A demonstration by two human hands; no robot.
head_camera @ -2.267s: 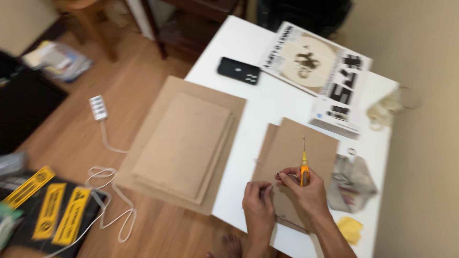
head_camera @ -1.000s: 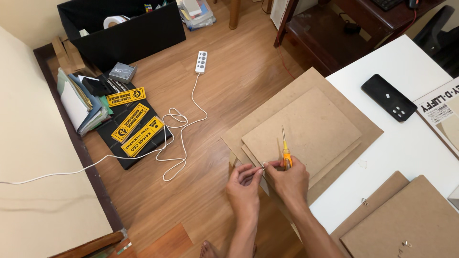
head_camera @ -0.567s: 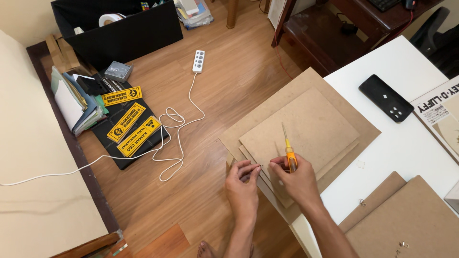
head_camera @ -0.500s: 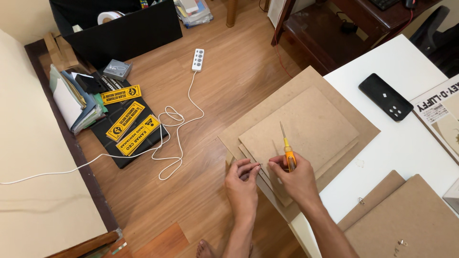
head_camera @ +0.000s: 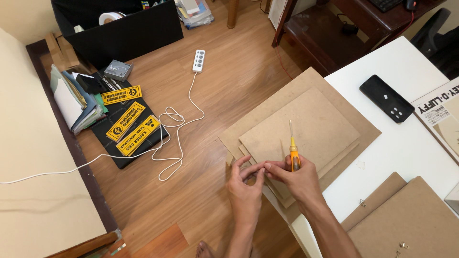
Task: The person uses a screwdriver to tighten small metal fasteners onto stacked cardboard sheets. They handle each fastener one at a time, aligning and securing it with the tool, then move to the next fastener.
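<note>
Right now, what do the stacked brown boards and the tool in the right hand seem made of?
The stacked boards look like fibreboard or hardboard: matte tan, faintly speckled, thin flat edges. The screwdriver in the right hand seems to have a glossy orange-yellow plastic handle and a thin, pale shaft, probably metal.

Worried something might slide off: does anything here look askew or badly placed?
Yes. The stack of brown boards juts past the white table edge over the floor, its sheets fanned unevenly. A white power strip cord lies looped on the floor.

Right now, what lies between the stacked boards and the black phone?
In the head view, only bare white table separates the stacked boards from the black phone.
</note>
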